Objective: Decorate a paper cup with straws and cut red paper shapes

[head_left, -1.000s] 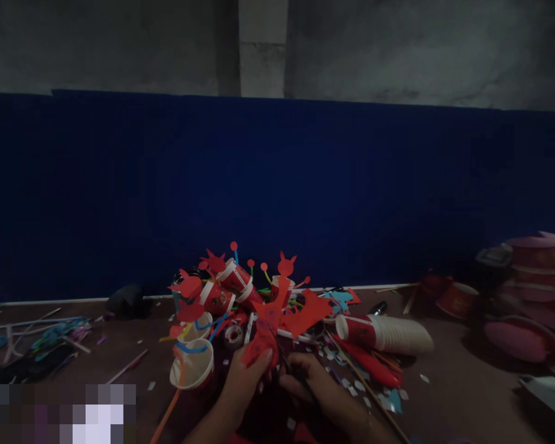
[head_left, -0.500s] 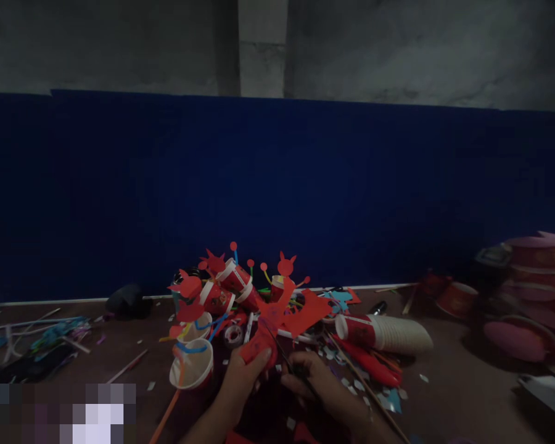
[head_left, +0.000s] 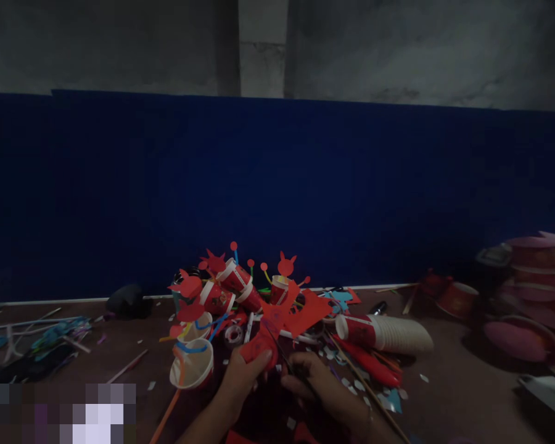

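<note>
My left hand [head_left: 246, 377] pinches a piece of red paper [head_left: 261, 340] between thumb and fingers, low in the middle of the view. Closed on a pair of scissors [head_left: 283, 353], my right hand [head_left: 312, 379] is just to the right of it. The thin dark blades point up and left and meet the paper; the handles are mostly hidden by my fingers. Behind the held piece lies a larger jagged red sheet [head_left: 308, 308]. Left of my hands stand white-lined paper cups [head_left: 193, 365] with bent coloured straws.
Red paper cups [head_left: 217, 296] with cut-out red figures pile up behind my hands, beside a tape roll [head_left: 234, 334]. A stack of cups [head_left: 398, 334] lies on its side to the right. Paper scraps, straws and a long stick [head_left: 370, 388] litter the dark table [head_left: 453, 394].
The upper part of the red paper sits slightly lower and has shifted at the blades. Both hands have stayed in almost the same place.
</note>
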`<state>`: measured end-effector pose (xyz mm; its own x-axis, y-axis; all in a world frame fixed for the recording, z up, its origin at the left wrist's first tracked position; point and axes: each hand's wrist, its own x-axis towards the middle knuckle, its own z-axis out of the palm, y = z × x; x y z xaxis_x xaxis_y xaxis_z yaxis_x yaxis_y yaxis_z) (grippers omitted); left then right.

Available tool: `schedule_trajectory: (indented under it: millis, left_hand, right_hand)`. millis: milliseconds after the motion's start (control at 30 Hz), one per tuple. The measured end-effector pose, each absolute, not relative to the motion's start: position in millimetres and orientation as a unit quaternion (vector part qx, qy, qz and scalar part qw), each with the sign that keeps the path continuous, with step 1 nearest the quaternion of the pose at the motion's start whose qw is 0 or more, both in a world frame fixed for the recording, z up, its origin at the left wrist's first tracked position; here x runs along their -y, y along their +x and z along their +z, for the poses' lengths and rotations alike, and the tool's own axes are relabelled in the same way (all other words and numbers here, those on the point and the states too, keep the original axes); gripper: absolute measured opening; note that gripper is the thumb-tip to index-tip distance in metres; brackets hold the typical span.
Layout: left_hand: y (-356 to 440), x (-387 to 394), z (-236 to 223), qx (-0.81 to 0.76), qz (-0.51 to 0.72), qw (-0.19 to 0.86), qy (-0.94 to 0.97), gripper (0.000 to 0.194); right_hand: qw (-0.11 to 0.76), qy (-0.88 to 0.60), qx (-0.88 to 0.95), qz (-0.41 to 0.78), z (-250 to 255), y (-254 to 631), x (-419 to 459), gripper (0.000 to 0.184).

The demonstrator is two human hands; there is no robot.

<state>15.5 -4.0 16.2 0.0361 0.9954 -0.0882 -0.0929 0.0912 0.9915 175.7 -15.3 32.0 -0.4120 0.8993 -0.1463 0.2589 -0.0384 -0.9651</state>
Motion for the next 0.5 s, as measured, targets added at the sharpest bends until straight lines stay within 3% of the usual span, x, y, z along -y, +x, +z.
schedule_trajectory:
  millis: [500]
  left_hand:
    - [13, -1, 4, -0.486, 0.494, 0.579, 0.429, 0.048]
  right_hand:
    - [0.297, -0.432, 0.629, 0.574, 13, 182, 7, 0.037]
